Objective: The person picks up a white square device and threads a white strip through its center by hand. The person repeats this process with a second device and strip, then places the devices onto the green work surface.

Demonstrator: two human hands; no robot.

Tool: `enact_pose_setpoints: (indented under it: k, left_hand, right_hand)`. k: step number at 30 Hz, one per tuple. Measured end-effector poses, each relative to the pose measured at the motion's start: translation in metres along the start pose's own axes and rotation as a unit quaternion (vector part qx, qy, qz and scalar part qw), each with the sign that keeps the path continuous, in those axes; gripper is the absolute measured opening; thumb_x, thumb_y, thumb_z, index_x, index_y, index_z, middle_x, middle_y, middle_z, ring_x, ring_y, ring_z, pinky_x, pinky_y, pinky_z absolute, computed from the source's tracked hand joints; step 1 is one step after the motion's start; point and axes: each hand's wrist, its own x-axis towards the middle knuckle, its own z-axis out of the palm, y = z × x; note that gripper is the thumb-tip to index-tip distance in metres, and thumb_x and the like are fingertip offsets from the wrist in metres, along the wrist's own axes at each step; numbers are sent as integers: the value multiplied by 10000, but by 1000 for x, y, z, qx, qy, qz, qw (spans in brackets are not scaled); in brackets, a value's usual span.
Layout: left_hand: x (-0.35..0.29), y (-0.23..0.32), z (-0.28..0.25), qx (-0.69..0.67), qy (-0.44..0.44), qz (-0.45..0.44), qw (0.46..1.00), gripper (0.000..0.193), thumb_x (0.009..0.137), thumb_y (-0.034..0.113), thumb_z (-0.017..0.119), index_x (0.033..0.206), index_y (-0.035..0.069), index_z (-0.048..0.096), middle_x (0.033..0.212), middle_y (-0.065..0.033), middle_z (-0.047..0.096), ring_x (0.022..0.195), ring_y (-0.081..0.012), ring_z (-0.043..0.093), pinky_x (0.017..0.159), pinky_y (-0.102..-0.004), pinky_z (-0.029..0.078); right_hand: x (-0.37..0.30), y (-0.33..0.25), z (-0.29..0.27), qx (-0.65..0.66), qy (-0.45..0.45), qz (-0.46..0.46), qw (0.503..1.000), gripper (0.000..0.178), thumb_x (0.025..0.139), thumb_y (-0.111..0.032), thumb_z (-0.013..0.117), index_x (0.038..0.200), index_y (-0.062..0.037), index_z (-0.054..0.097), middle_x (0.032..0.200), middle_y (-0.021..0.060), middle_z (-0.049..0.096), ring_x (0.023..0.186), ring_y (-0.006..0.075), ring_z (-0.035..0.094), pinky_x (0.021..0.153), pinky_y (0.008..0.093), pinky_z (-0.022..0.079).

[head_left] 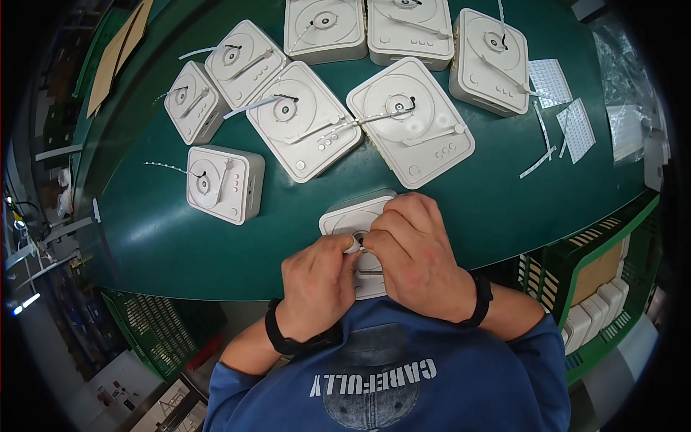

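Observation:
A white box-shaped device with a record-player-like top (354, 216) lies at the table's near edge, close against my body. Over its middle, my left hand (317, 277) pinches with thumb and forefinger, and a small white piece (353, 246) shows at the fingertips. My right hand (421, 263) curls over the device's right side. Its thumb and forefinger press together beside the left fingertips, above the dark centre of the round dial. Whatever lies between those right fingers is too small and covered to make out. Both hands hide much of the device.
Similar white devices, several with black leads and white strips, lie ahead, including one nearby (410, 126) and one at left (223, 187). White label sheets (551, 83) and loose strips lie at right on the green table (288, 245). A green crate (612, 288) holds white cases.

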Motion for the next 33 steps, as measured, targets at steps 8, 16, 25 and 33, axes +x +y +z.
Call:
enact_pose_setpoints:
  k: [8, 16, 25, 33]
  left_hand:
    - [-2, -2, 2, -4, 14, 1, 1000, 240, 901, -15, 772, 1114, 20, 669, 924, -152, 727, 730, -361, 718, 628, -429, 564]
    - [-4, -4, 3, 2, 31, 6, 999, 243, 924, 23, 781, 1138, 19, 665, 922, -149, 726, 727, -352, 719, 634, -437, 567]
    - [-25, -2, -8, -3, 59, -26, 998, 299, 922, 95, 837, 1156, 19, 667, 941, -143, 750, 766, -338, 735, 668, -432, 585]
    - [-45, -12, -3, -52, 91, -17, 994, 239, 888, 25, 869, 1051, 0, 696, 893, -138, 727, 725, -274, 723, 634, -370, 562]
  right_hand:
    - [-1, -1, 3, -13, 7, -7, 1000, 208, 803, 9, 722, 1003, -23, 675, 1032, 113, 637, 1056, 357, 608, 951, 492, 477]
    - [-2, -3, 6, -35, 27, -11, 999, 183, 825, 8, 752, 987, -43, 684, 1023, 109, 648, 1063, 357, 615, 945, 470, 482]
    - [-5, -10, 11, -61, 42, 14, 997, 186, 838, 14, 792, 996, -44, 711, 1029, 93, 676, 1082, 350, 624, 914, 448, 499]
    - [-3, -16, 3, 4, 18, 36, 999, 273, 841, 59, 764, 1098, -24, 722, 1137, 124, 687, 1145, 370, 618, 980, 471, 520]
